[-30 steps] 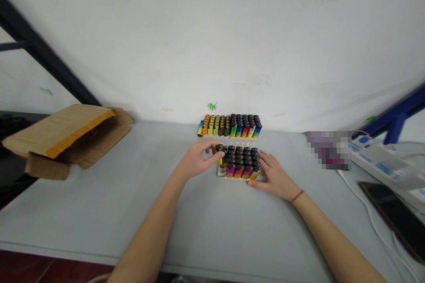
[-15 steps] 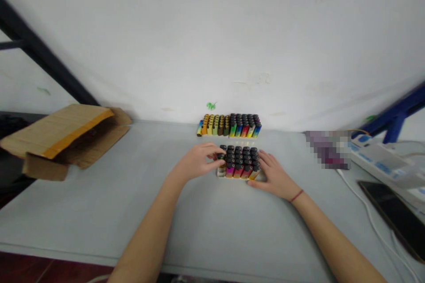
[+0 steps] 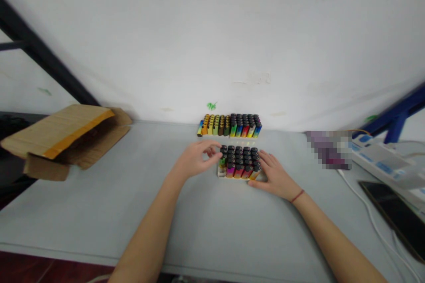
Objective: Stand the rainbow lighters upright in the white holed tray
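On the grey table, a pale tray (image 3: 235, 178) holds rows of upright lighters (image 3: 239, 170) with black tops and coloured bodies. The front slot of its left column shows as a see-through cell without a lighter. My left hand (image 3: 195, 158) is at the tray's left side, thumb and forefinger apart at the left column's black tops, with nothing seen between them. Along the right side lie the fingers of my right hand (image 3: 272, 179), its thumb at the front right corner, holding the tray. Some of its fingertips are hidden behind the lighters.
Against the wall stand more lighters, yellow-green ones (image 3: 215, 126) and black-topped ones (image 3: 245, 126). An open cardboard box (image 3: 66, 132) lies at the left. At the right are a power strip (image 3: 385, 163), a white cable (image 3: 361, 203) and a phone (image 3: 395, 214).
My left hand has drawn slightly left, away from the lighters, and its fingers have parted, uncovering a green lighter in the left column. My right hand and the tray stay put.
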The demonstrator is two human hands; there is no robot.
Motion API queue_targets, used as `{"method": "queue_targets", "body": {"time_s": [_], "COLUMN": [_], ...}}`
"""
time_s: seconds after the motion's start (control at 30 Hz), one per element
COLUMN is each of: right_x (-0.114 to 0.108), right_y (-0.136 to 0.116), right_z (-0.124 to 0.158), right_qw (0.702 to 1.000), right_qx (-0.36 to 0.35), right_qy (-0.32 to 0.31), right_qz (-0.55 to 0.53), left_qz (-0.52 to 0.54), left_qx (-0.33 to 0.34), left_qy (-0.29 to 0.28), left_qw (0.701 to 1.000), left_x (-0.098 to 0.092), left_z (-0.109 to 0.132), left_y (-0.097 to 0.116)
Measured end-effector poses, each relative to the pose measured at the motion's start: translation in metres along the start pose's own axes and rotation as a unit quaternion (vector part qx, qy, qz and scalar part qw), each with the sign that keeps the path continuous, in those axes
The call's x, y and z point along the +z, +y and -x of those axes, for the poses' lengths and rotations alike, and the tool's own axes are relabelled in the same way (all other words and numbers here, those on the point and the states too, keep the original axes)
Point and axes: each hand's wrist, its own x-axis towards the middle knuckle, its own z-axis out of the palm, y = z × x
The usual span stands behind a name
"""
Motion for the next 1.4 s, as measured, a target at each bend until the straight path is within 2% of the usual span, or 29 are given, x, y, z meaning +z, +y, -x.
{"method": "queue_targets", "body": {"time_s": [0.1,0.17,0.3,0.43,0.57,0.87,1.03,1.1,1.27,1.4], "right_x": [0.0,0.0,0.0,0.0,0.001,0.001,0.0,0.001,0.002,0.002], "right_y": [0.0,0.0,0.0,0.0,0.0,0.0,0.0,0.001,0.002,0.002], "right_z": [0.0,0.001,0.001,0.0,0.0,0.0,0.0,0.0,0.001,0.001], "right_qw": [1.0,1.0,1.0,1.0,1.0,1.0,1.0,1.0,1.0,1.0], "right_qx": [0.001,0.005,0.007,0.005,0.006,0.012,0.006,0.005,0.002,0.005], "right_qy": [-0.003,-0.004,-0.005,-0.002,-0.004,-0.006,-0.007,-0.003,0.006,0.004], "right_qz": [-0.001,0.0,0.005,0.003,0.004,0.007,0.008,0.006,0.003,0.004], "left_qz": [-0.08,-0.191,-0.353,-0.409,-0.424,-0.415,-0.41,-0.408,-0.422,-0.418], "left_qx": [-0.035,-0.086,-0.195,-0.204,-0.207,-0.235,-0.221,-0.24,-0.318,-0.311], "left_qy": [0.106,0.138,0.104,0.067,0.065,0.115,0.083,0.085,0.074,0.071], "left_qw": [0.991,0.968,0.909,0.887,0.879,0.871,0.881,0.877,0.845,0.85], "left_x": [0.0,0.0,0.002,0.007,0.008,0.003,0.003,0.0,-0.014,-0.018], "left_z": [-0.003,-0.003,-0.001,-0.002,-0.004,-0.003,-0.004,-0.004,-0.002,0.001], "left_y": [-0.019,-0.036,-0.058,-0.058,-0.055,-0.057,-0.055,-0.051,-0.042,-0.045]}}
